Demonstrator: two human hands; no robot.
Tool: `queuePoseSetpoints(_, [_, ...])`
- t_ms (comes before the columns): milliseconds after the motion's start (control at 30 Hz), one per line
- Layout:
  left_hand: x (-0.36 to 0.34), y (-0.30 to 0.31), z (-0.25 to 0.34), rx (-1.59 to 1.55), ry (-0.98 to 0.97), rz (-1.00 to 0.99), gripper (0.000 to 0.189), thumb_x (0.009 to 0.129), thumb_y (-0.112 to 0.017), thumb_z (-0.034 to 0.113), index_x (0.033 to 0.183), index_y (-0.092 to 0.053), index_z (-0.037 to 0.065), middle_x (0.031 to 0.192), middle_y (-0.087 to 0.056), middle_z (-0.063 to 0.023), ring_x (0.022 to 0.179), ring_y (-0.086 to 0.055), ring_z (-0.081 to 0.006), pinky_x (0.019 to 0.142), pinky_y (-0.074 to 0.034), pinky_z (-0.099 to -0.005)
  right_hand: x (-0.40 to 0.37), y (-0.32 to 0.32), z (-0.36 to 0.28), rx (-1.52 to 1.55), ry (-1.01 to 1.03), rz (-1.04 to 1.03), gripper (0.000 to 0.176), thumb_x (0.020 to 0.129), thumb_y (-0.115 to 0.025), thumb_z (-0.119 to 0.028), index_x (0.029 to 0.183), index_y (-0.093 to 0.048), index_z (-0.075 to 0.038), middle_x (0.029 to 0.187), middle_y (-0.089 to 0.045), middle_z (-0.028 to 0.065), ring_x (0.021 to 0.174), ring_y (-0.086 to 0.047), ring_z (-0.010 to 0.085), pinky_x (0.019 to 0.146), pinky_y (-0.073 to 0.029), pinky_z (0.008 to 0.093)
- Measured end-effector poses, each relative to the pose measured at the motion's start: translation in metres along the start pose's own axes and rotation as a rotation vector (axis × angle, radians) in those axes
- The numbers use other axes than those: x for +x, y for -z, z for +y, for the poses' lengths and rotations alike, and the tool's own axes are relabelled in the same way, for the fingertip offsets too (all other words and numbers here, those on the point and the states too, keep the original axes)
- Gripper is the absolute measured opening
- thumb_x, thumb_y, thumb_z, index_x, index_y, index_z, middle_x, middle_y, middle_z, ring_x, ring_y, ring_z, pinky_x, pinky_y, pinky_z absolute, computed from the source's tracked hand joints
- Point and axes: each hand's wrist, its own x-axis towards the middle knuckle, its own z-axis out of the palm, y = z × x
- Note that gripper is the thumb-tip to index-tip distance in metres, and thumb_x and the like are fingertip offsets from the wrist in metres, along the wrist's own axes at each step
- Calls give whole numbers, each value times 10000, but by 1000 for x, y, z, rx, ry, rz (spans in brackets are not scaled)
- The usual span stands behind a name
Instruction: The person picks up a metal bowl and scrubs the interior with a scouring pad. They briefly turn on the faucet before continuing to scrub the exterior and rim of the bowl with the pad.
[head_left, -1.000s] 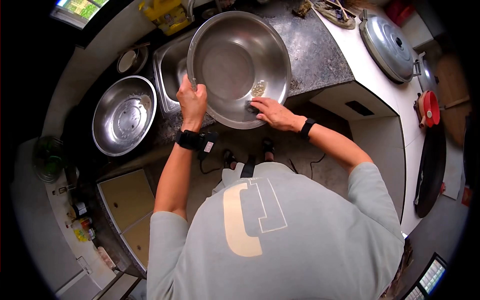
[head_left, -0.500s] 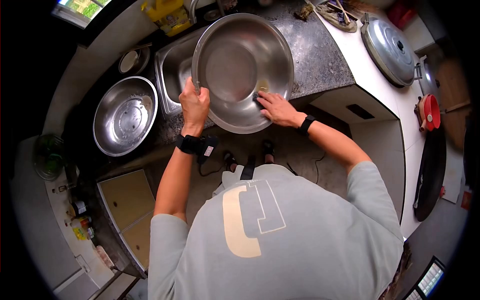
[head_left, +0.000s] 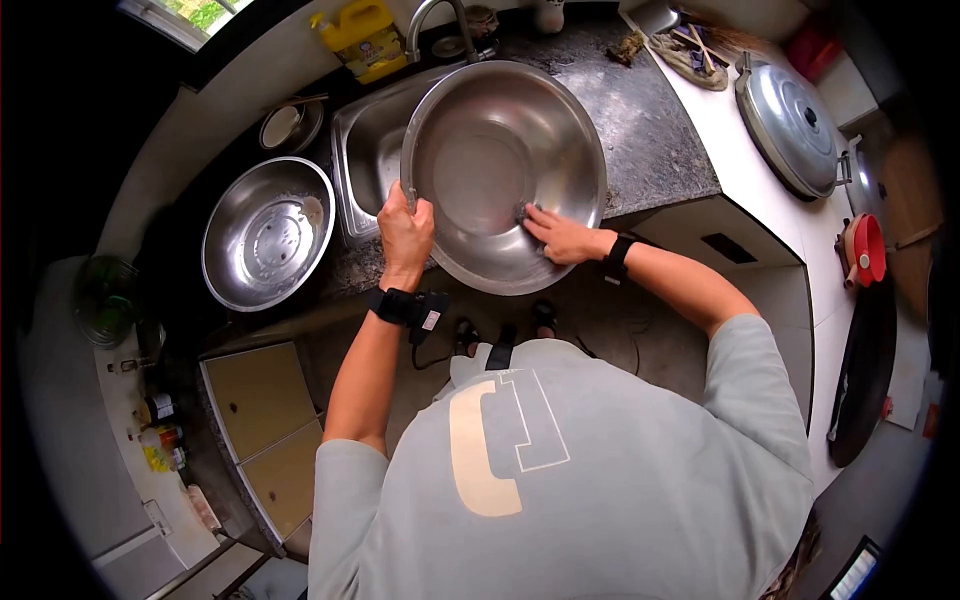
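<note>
A large metal basin [head_left: 480, 170] is tilted over the front edge of the counter and the right part of the sink [head_left: 370, 150]. My left hand [head_left: 405, 235] is closed round the basin's left rim. Inside the basin, my right hand [head_left: 562, 236] presses a small dark scrubber [head_left: 521, 212] against the lower right inner wall with its fingertips. To the left of the sink lies a second metal basin [head_left: 268, 234], with some wet residue inside.
A yellow jug [head_left: 362, 42] stands behind the sink by the curved faucet [head_left: 440, 12]. Small bowls [head_left: 290, 125] sit at the back left. On the right are a large lidded pan [head_left: 790, 125] and a red pan [head_left: 866, 248].
My right hand and the scrubber have shifted along the basin's inner wall. The view has moved a little, so the basin and counter appear lower and farther right.
</note>
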Motion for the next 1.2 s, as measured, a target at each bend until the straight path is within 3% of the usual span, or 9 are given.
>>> queuePoseSetpoints(67, [-2,-1,2,36,18,7,118,792,-514,14,896,-541,-35,634,-597,-112,536,-555,-158,504,-437,-319,-3,48,-66,424,151,-235,665,858,-385,-137,1466,-142,-22,1537,-13,206,1423,-45,346,1159,-109,384])
queuePoseSetpoints(100, [-3,1,13,70,47,-6,119,794,-513,11,898,-524,-47,675,-606,-204,613,-630,-336,558,-468,-382,3,62,-85,590,275,-220,643,909,-379,-168,1478,-105,-44,1542,43,191,1429,-27,317,1152,-114,362])
queuePoseSetpoints(200, [-6,-2,9,-12,-7,39,100,799,-534,25,872,-525,-42,625,-579,-135,534,-552,-189,511,-436,-333,35,83,-118,963,370,90,632,938,-397,-184,1484,-101,-65,1543,50,188,1431,-29,306,1145,-113,352])
queuePoseSetpoints(333, [-4,5,12,10,13,27,127,790,-509,-5,911,-526,-41,677,-614,-204,620,-638,-338,556,-472,-390,24,55,-87,707,407,-148,622,942,-402,-151,1486,-109,-86,1544,53,187,1429,-48,318,1144,-117,358])
queuePoseSetpoints(433, [-3,14,5,39,12,7,127,779,-502,-12,900,-526,-40,654,-602,-192,587,-620,-320,548,-466,-380,-12,56,-40,42,-92,-257,652,819,-453,-93,1445,-272,-72,1544,-134,115,1417,-153,308,1135,-152,467])
queuePoseSetpoints(533, [-3,14,7,27,38,-33,119,771,-495,-15,885,-523,-41,648,-598,-192,571,-608,-319,544,-463,-382,-20,61,9,-657,-214,365,571,795,-480,-165,1353,-442,-50,1493,-289,86,1352,-292,289,1067,-243,496])
queuePoseSetpoints(800, [4,7,17,67,23,25,127,759,-496,-15,878,-527,-45,662,-597,-200,595,-609,-342,570,-465,-402,-9,35,-102,678,235,41,551,987,-327,-343,1431,-275,-20,1522,-143,188,1397,-180,323,1136,-172,366])
queuePoseSetpoints(1067, [19,13,1,139,-25,-22,143,751,-521,7,881,-539,-51,687,-595,-236,625,-603,-388,583,-463,-423,-65,57,1,-214,180,194,610,848,-553,-497,1307,-457,-106,1424,-368,83,1321,-311,278,1084,-196,549])
queuePoseSetpoints(1200, [30,14,6,249,27,-23,172,782,-608,88,804,-494,-39,626,-552,-213,603,-601,-365,595,-457,-435,-55,51,-16,-138,285,267,515,753,-656,-180,1234,-495,-92,1357,-429,106,1170,-474,300,1000,-380,433])
